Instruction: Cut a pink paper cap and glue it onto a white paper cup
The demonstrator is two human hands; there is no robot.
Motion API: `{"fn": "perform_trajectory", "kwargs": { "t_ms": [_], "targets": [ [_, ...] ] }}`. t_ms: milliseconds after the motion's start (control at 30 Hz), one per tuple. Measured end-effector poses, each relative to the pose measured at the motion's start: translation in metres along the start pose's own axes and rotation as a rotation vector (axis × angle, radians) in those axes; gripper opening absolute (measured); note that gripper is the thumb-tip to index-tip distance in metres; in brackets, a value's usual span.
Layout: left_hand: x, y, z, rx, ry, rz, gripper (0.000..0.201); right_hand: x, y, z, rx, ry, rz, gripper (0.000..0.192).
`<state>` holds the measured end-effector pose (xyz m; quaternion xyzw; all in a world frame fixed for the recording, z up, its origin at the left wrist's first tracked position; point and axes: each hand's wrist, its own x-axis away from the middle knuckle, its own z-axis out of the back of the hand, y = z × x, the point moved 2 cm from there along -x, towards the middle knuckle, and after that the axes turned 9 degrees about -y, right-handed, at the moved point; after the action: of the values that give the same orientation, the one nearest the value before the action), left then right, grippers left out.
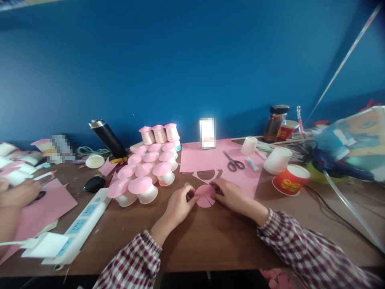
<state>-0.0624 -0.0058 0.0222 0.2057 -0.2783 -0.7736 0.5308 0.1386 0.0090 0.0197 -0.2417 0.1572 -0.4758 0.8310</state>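
Between my two hands is a round pink paper disc (204, 192) with a slit toward its near edge. My left hand (179, 204) pinches its left rim, thumb toward me. On the opposite rim my right hand (230, 195) grips it with thumb and fingers. Just beyond the disc lies a pink paper offcut (198, 175) with a round hole cut from it. Black-handled scissors (235, 163) rest partly spread on pink paper sheets (192, 154). To the left stand rows of white paper cups topped with pink paper cones (141, 184).
A power strip (87, 218) with a white plug lies at left, near a black flask (108, 136). Another person's hand (21, 192) works at far left. On the right are a red paper cup (291, 180), white cups (276, 159), a jar (276, 122) and a glue gun (339, 164).
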Motion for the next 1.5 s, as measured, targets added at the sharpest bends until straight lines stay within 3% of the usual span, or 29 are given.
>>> {"fn": "perform_trajectory", "kwargs": {
  "t_ms": [100, 267, 400, 533, 800, 933, 1267, 1500],
  "targets": [
    [-0.003, 0.005, 0.0, 0.204, -0.01, -0.034, 0.012, -0.002, 0.003, 0.003, -0.083, -0.029, 0.029, 0.007],
    [-0.016, 0.01, -0.003, 0.435, -0.028, -0.06, 0.022, -0.009, 0.015, 0.008, -0.366, 0.012, 0.012, 0.016],
    [-0.027, 0.009, -0.008, 0.501, -0.129, 0.03, 0.027, -0.013, 0.023, 0.008, -0.669, -0.018, -0.045, 0.022],
    [-0.033, 0.005, -0.014, 0.52, -0.074, 0.046, 0.028, -0.012, 0.024, 0.01, -0.888, -0.065, -0.1, 0.025],
    [-0.032, 0.003, -0.018, 0.588, 0.036, 0.046, 0.031, -0.012, 0.019, 0.005, -1.092, -0.062, -0.149, 0.029],
    [-0.028, 0.009, -0.016, 0.687, 0.005, 0.073, 0.031, -0.012, 0.017, 0.005, -1.091, -0.042, -0.169, 0.031],
    [-0.025, 0.009, -0.015, 0.692, -0.002, 0.051, 0.028, -0.009, 0.013, 0.007, -1.146, -0.151, -0.123, 0.035],
    [-0.023, 0.018, -0.015, 0.923, -0.049, 0.14, 0.03, -0.01, 0.009, 0.006, -1.209, -0.064, -0.113, 0.032]
  ]
}}
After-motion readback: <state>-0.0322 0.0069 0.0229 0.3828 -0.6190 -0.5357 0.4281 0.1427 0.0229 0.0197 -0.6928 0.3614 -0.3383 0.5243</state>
